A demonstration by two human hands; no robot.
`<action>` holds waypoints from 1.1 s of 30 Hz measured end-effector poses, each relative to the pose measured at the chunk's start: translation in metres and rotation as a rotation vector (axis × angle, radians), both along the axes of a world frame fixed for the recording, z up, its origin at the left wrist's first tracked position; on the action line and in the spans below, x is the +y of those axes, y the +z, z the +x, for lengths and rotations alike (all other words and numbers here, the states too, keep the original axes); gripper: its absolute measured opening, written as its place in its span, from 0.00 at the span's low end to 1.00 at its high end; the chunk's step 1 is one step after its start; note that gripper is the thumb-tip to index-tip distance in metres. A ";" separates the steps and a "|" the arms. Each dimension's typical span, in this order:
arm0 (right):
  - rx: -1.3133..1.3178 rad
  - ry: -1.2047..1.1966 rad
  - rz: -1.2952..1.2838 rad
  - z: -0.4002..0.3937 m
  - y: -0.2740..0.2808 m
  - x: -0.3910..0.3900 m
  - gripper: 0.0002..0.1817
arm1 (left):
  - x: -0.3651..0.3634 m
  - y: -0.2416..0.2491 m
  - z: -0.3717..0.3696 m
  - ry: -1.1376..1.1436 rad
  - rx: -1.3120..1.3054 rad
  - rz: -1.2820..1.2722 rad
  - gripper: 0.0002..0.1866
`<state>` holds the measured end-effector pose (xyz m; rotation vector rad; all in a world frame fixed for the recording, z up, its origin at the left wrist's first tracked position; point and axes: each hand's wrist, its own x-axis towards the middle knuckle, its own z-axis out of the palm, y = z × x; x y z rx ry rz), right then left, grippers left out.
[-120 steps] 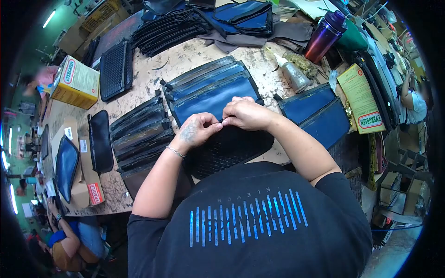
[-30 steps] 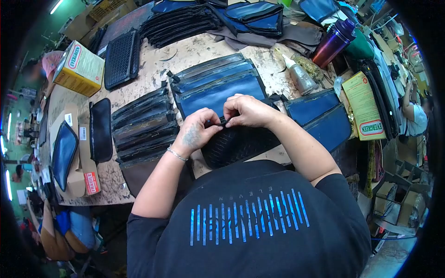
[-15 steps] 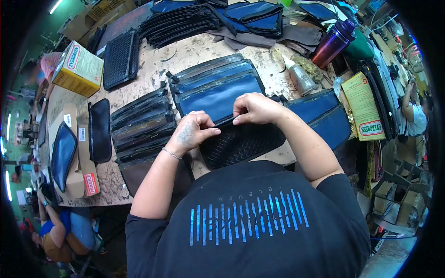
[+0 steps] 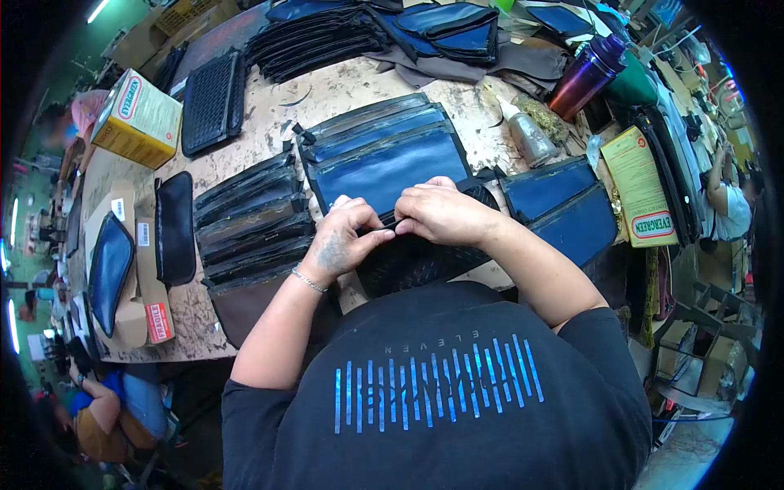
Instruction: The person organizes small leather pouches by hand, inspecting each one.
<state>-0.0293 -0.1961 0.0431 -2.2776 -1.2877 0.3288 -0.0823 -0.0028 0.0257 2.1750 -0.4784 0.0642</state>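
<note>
Both of my hands pinch the upper edge of a black woven leather panel (image 4: pixel 408 265) at the front of the worktable. My left hand (image 4: pixel 347 238) is closed on the edge, thumb and fingers together. Right beside it, nearly touching, my right hand (image 4: pixel 445 214) is closed on the same edge. Just beyond them lies a blue-lined piece with black borders (image 4: pixel 392 173). Left of my left hand is a row of overlapping dark strips (image 4: pixel 253 216). A blue panel (image 4: pixel 563 208) lies to the right of my right hand.
Yellow-and-white Evergreen tins stand at left (image 4: pixel 140 121) and right (image 4: pixel 641 188). A squeeze bottle (image 4: pixel 531 139) and purple flask (image 4: pixel 590 75) are at back right. Stacked black pieces (image 4: pixel 314 42) lie at the back. Cardboard (image 4: pixel 131 302) lies at left; other people work beyond the table.
My right hand has moved left along the panel's edge, close to my left hand. My left hand has shifted slightly right and down. The panel's far right corner now shows past my right hand.
</note>
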 end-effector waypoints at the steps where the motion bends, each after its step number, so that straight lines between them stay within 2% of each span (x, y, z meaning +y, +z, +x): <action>1: -0.026 -0.004 -0.014 -0.001 0.000 -0.004 0.11 | 0.001 0.000 0.000 -0.005 0.000 -0.004 0.11; 5: -0.036 -0.068 -0.069 0.010 -0.001 -0.032 0.13 | 0.012 0.000 -0.001 0.012 -0.011 0.056 0.16; 9: -0.112 -0.054 0.110 0.022 -0.005 -0.055 0.12 | 0.021 -0.004 -0.001 -0.012 0.013 0.154 0.19; 14: 0.150 -0.093 0.137 0.039 -0.014 -0.075 0.12 | 0.026 -0.010 -0.002 -0.041 0.058 0.188 0.21; 16: 0.323 -0.181 0.165 0.042 -0.019 -0.077 0.14 | 0.026 -0.006 -0.001 -0.054 0.137 0.133 0.21; 20: 0.400 -0.167 0.189 0.043 -0.009 -0.074 0.12 | 0.032 0.007 -0.002 -0.123 0.125 0.118 0.22; 21: 0.305 -0.123 0.264 0.041 0.005 -0.075 0.12 | 0.036 0.018 -0.004 -0.163 0.077 0.100 0.22; 22: 0.213 -0.079 0.337 0.037 0.021 -0.076 0.12 | 0.039 0.034 -0.009 -0.175 0.002 0.095 0.26; 23: -0.053 -0.098 0.362 0.031 0.041 -0.074 0.11 | 0.040 0.058 -0.014 -0.180 -0.050 0.162 0.23; 25: -0.438 -0.135 0.361 0.018 0.072 -0.073 0.10 | 0.040 0.087 -0.029 -0.081 -0.343 0.326 0.16; 26: -0.524 -0.141 0.361 0.012 0.076 -0.072 0.10 | 0.041 0.087 -0.035 -0.078 -0.340 0.332 0.16; 27: -0.613 -0.148 0.360 0.008 0.078 -0.071 0.10 | 0.043 0.085 -0.039 -0.009 -0.455 0.350 0.13; 28: -0.633 -0.142 0.349 0.006 0.069 -0.071 0.10 | 0.044 0.081 -0.043 0.061 -0.572 0.366 0.12; 31: -0.716 -0.119 0.311 0.008 0.028 -0.068 0.08 | 0.046 0.050 -0.047 0.112 -0.560 0.458 0.12; 33: -0.698 -0.163 0.284 0.004 0.015 -0.067 0.09 | 0.047 0.027 -0.044 0.123 -0.508 0.380 0.13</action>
